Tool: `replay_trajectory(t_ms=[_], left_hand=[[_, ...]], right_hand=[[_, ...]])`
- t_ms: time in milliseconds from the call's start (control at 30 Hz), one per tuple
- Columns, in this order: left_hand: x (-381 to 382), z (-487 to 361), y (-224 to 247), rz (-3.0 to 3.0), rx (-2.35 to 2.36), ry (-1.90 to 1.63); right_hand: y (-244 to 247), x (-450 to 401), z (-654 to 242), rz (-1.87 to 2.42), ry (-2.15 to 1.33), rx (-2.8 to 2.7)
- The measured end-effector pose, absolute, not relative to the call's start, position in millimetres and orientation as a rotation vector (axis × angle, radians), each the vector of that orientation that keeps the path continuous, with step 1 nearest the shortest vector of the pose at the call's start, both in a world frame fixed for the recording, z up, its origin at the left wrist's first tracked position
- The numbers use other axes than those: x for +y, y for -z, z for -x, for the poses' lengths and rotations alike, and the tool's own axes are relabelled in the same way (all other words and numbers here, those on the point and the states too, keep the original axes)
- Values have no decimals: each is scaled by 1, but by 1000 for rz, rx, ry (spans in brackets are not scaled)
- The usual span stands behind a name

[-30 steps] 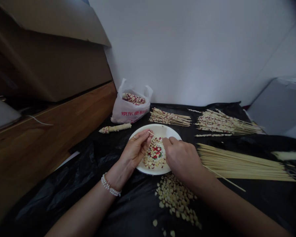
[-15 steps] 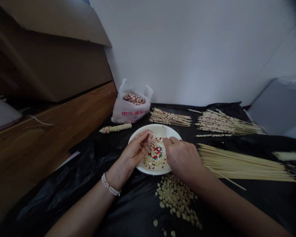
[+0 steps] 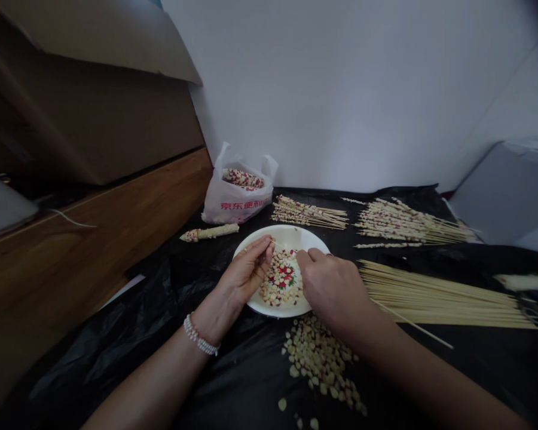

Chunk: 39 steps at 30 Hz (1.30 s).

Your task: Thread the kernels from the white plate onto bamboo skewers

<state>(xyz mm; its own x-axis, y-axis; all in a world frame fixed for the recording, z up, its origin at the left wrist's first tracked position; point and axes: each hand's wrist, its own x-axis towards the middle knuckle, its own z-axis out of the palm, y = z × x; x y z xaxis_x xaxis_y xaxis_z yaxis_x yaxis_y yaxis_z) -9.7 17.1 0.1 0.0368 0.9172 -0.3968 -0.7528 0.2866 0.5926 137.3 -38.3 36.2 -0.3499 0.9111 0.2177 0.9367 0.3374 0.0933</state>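
Note:
A thin bamboo skewer (image 3: pixel 412 324) runs under my right forearm and through my right hand (image 3: pixel 332 283), whose closed fingers grip it near the front. Its pointed end reaches the fingertips of my left hand (image 3: pixel 248 272). Those left fingers are pinched together; what they hold is too small to make out. A reddish corn kernel (image 3: pixel 293 252) shows by my right fingertips. Both hands are over a white bowl (image 3: pixel 311 237) with a red flower print. Loose red and cream corn kernels (image 3: pixel 278 292) lie in it.
Pale kernels (image 3: pixel 320 355) lie on black plastic sheeting (image 3: pixel 233 370) before the bowl. Bare skewers (image 3: pixel 448 295) are at right; threaded skewers (image 3: pixel 394 221) lie behind. A partly stripped cob (image 3: pixel 210 232) and a bag of corn (image 3: pixel 237 206) stand left. A cardboard box (image 3: pixel 116 113) is far left.
The skewer's rear end has slid slightly to the right and back. My left fingertips have shifted a little at its point. Both hands otherwise stay over the bowl.

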Motion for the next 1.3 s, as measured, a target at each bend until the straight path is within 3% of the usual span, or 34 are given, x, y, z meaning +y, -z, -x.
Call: replay_trajectory(t_ms=[767, 1300], left_hand=[[19, 16, 4, -207, 690, -1147], [8, 9, 4, -541, 727, -1038]], right_hand=[[-27, -37, -138, 1643, 342, -2390], [-27, -35, -134, 1617, 269, -2395]])
